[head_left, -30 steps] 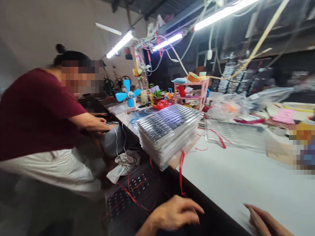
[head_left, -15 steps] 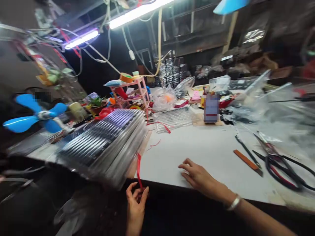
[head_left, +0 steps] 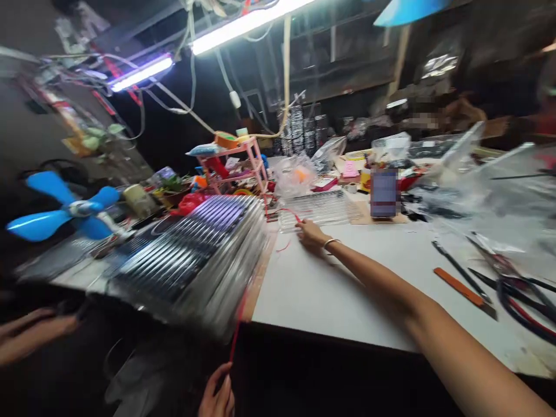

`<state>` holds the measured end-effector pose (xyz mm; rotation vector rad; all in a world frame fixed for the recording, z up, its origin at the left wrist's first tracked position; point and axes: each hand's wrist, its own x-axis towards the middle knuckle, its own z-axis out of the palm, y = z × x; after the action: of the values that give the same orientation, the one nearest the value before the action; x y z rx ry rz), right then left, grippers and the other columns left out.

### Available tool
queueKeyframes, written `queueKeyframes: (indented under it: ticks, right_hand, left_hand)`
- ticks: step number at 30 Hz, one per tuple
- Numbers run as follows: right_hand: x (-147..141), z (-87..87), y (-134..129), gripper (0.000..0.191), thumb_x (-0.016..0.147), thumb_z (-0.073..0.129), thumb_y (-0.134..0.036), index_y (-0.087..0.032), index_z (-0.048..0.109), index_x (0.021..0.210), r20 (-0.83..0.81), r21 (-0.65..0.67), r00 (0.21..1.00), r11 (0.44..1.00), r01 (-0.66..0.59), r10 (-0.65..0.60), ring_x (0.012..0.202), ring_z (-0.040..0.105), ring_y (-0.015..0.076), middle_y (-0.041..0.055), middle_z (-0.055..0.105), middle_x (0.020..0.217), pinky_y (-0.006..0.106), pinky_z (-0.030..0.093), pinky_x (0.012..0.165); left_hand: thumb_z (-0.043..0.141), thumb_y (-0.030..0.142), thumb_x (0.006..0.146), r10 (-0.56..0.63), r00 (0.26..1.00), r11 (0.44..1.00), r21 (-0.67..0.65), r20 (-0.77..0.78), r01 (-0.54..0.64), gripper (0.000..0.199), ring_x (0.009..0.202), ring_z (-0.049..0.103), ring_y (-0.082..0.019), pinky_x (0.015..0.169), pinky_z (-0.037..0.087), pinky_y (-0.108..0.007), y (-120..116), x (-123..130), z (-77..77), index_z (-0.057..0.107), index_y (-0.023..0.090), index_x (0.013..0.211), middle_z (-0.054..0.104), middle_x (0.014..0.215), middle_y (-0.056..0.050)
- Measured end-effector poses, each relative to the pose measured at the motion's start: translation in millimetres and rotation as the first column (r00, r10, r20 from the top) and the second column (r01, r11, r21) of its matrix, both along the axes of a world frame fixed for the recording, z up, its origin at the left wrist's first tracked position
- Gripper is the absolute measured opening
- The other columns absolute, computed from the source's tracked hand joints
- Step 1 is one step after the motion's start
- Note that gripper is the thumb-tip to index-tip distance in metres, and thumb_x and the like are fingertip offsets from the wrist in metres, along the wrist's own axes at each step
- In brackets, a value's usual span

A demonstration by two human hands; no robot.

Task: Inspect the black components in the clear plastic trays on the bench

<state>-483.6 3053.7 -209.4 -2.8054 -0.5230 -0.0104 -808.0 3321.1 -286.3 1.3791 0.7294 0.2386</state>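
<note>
My left hand (head_left: 218, 395) is at the bottom, below the table edge. Its fingers pinch the end of a red ribbon (head_left: 237, 333), which runs up to the near side of a stack of clear ribbed plastic trays (head_left: 186, 249). Across the white tabletop (head_left: 330, 289) reaches my right hand (head_left: 311, 234), with a bracelet on its wrist. Its fingertips are closed on another length of red ribbon (head_left: 286, 211) near the stack's far end. Beside that hand lies a flat clear ribbed tray (head_left: 325, 207). Whether both ribbon lengths join under the stack is hidden.
Another person's hand (head_left: 39, 336) is at the left edge. A blue fan (head_left: 78, 208) stands left of the stack. On the right lie a cutter (head_left: 463, 272), an orange-handled blade (head_left: 460, 286) and scissors (head_left: 516, 284). A phone (head_left: 384, 194) stands at the back.
My right hand has moved forward and left, from above the tabletop to the far red ribbon, and closed on it. My left hand has drawn its ribbon end down. Another person's hand has come in at left.
</note>
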Motion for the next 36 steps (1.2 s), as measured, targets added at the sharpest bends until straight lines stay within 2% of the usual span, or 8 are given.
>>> queueKeyframes:
  ticks: [3, 6, 9, 13, 17, 23, 29, 36]
  right_hand:
    - [2, -8.0, 5, 0.032, 0.089, 0.057, -0.026, -0.015, 0.053, 0.119, 0.021, 0.038, 1.000, 0.999, 0.002, -0.003, 0.108, 0.050, 0.0244, 0.0103, 0.050, 0.122, 0.045, 0.044, 0.091]
    - [2, -3.7, 9, 0.026, 0.088, 0.053, -0.017, -0.013, 0.057, 0.114, 0.074, 0.114, 0.997, 0.993, -0.028, 0.019, 0.100, 0.054, 0.0218, 0.0103, 0.056, 0.114, 0.039, 0.045, 0.087]
    - [2, 16.1, 21, 0.027, 0.091, 0.043, -0.015, -0.011, 0.058, 0.112, 0.187, 0.235, 0.982, 0.969, -0.079, 0.035, 0.090, 0.058, 0.0174, 0.0109, 0.058, 0.107, 0.030, 0.044, 0.083]
    - [5, 53.0, 56, 0.037, 0.094, 0.042, -0.028, -0.012, 0.052, 0.126, 0.332, 0.373, 0.942, 0.909, -0.186, 0.056, 0.098, 0.055, 0.0188, 0.0138, 0.055, 0.115, 0.029, 0.041, 0.086]
    - [19, 79.3, 97, 0.046, 0.090, 0.047, -0.033, -0.008, 0.051, 0.129, 0.382, 0.436, 0.923, 0.869, -0.232, 0.055, 0.120, 0.042, 0.0274, 0.0208, 0.049, 0.127, 0.038, 0.031, 0.099]
    - [41, 97.2, 125, 0.037, 0.088, 0.048, -0.035, -0.011, 0.067, 0.111, 0.236, 0.430, 0.971, 0.891, -0.146, 0.045, 0.094, 0.058, 0.0269, 0.0201, 0.063, 0.107, 0.037, 0.040, 0.076]
    - [38, 112.1, 109, 0.040, 0.081, 0.053, -0.046, -0.010, 0.070, 0.088, 0.174, 0.397, 0.959, 0.907, 0.141, -0.226, 0.060, 0.052, 0.0283, 0.0214, 0.065, 0.075, 0.040, 0.034, 0.056]
    - [24, 117.0, 113, 0.062, 0.075, 0.034, -0.058, -0.011, 0.066, 0.100, 0.115, 0.211, 0.993, 0.977, -0.006, -0.019, 0.090, 0.057, 0.0343, 0.0179, 0.064, 0.095, 0.038, 0.039, 0.069]
  left_hand:
    - [0.073, 0.060, 0.055, -0.089, 0.995, 0.989, 0.118, -0.041, 0.093, 0.055, 0.041, 0.039, -0.007, 0.041, 0.030, -0.018, 11, 4, 5.5, 0.066, 0.018, 0.090, 0.041, 0.045, 0.007]
    - [0.074, 0.056, 0.051, -0.239, 0.966, 0.909, 0.327, -0.103, 0.259, 0.043, 0.075, 0.063, -0.021, 0.072, 0.052, -0.032, 34, 6, 20.5, 0.071, 0.020, 0.075, 0.067, 0.073, -0.005]
    - [0.069, 0.057, 0.059, -0.112, 0.993, 0.869, 0.480, -0.038, 0.116, 0.041, 0.103, 0.060, -0.029, 0.098, 0.043, -0.043, 62, -1, 53.1, 0.074, 0.023, 0.081, 0.070, 0.100, -0.009]
    - [0.061, 0.052, 0.073, 0.118, 0.966, 0.896, 0.395, 0.231, -0.204, 0.042, 0.089, 0.064, -0.023, 0.087, 0.049, -0.037, 76, -2, 114.2, 0.069, 0.016, 0.094, 0.070, 0.093, -0.008]
    - [0.064, 0.043, 0.073, 0.139, 0.895, 0.966, 0.142, 0.424, -0.217, 0.049, 0.068, 0.061, -0.013, 0.061, 0.050, -0.024, 72, 27, 151.2, 0.060, 0.011, 0.110, 0.065, 0.080, -0.005]
    - [0.064, 0.042, 0.075, 0.118, 0.874, 0.993, -0.054, 0.471, -0.105, 0.069, 0.051, 0.057, -0.011, 0.044, 0.045, -0.021, 62, 53, 154.4, 0.040, 0.007, 0.130, 0.061, 0.070, 0.000]
    - [0.066, 0.057, 0.071, 0.098, 0.874, 0.994, -0.096, 0.475, -0.060, 0.054, 0.046, 0.055, -0.008, 0.040, 0.043, -0.018, 69, 52, 168.4, 0.051, 0.012, 0.098, 0.056, 0.064, 0.002]
    - [0.078, 0.051, 0.061, 0.144, 0.921, 0.986, -0.134, 0.362, -0.101, 0.064, 0.037, 0.052, -0.011, 0.034, 0.038, -0.019, 67, 58, 173.1, 0.042, 0.017, 0.102, 0.055, 0.055, 0.006]
